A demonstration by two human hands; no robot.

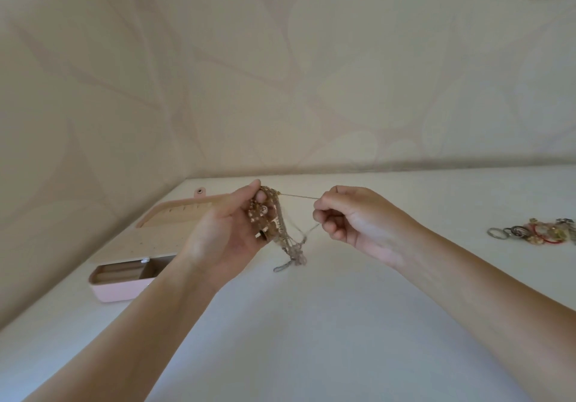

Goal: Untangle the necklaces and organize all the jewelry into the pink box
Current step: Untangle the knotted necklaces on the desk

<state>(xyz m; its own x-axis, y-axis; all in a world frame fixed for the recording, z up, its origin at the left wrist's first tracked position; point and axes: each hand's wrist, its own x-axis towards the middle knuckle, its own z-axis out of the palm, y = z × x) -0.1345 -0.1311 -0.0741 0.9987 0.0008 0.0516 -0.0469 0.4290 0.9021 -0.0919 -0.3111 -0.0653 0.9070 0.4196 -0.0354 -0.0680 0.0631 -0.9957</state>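
Both hands are raised above a white counter (311, 323), working on a tangle of necklaces (271, 217). The left hand (227, 230) grips the tangle, its fingers curled round a bunch of gold chains and beads, with the forefinger stretched up along the top of the bunch. Loops of thinner, greyish chain hang below that hand, and their lowest end reaches down close to the counter; whether it touches the surface cannot be told. The right hand (349, 217) is closed in a pinch, thumb and forefinger nipping a single fine chain (299, 196) that runs taut, almost level, from the top of the tangle across to its fingertips. A second thin strand slants from the hanging loops up toward the lower fingers of the same hand. The pink box (124, 280) sits on the counter to the left, behind the left forearm, which hides its right part. Its lid (174, 214) stands open and leans back, showing a beige lining with small holes and slots, and a pink tab sticks up at its top edge. The compartments in view look beige. Far to the right, well apart from the hands, a pile of rings and bangles (533, 231) lies on the counter, one of them red.
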